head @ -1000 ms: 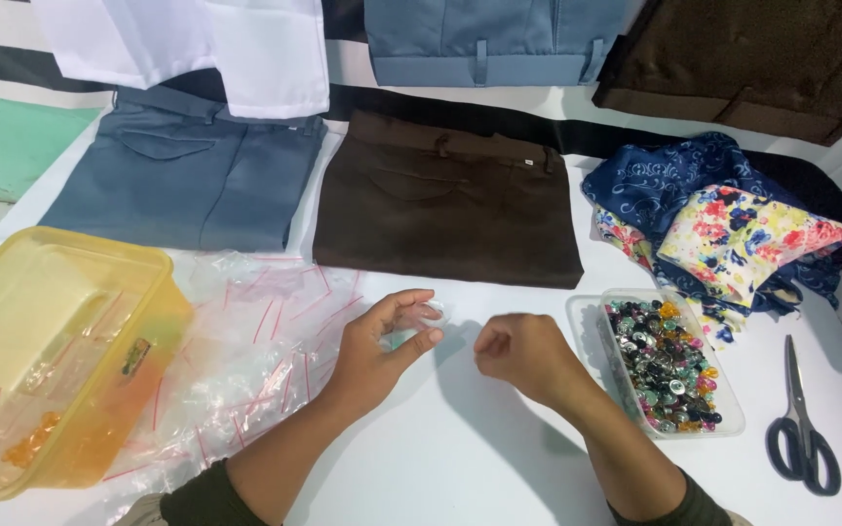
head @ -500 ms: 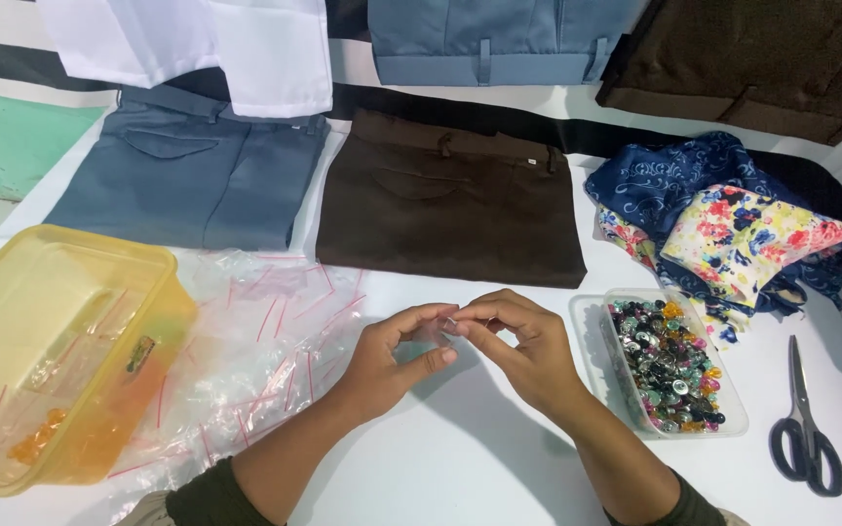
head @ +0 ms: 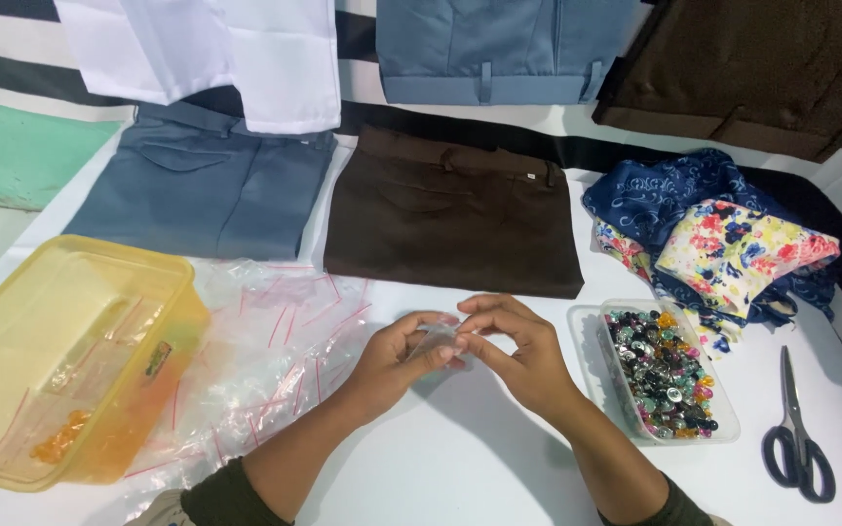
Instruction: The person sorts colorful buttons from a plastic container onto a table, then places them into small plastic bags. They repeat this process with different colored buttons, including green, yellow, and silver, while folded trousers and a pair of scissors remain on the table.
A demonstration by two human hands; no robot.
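My left hand and my right hand meet over the white table, fingertips pinching a small clear plastic bag between them. Both hands hold the bag just above the tabletop. What is inside the bag is too small to tell. A clear tray of mixed coloured buttons lies just right of my right hand. A heap of clear zip bags with red strips lies left of my left hand.
A yellow plastic box stands at the left. Scissors lie at the far right. Folded brown trousers, blue trousers and floral cloths lie behind the hands.
My hands, apart a second ago, have come together at the centre and now both pinch the small clear bag.
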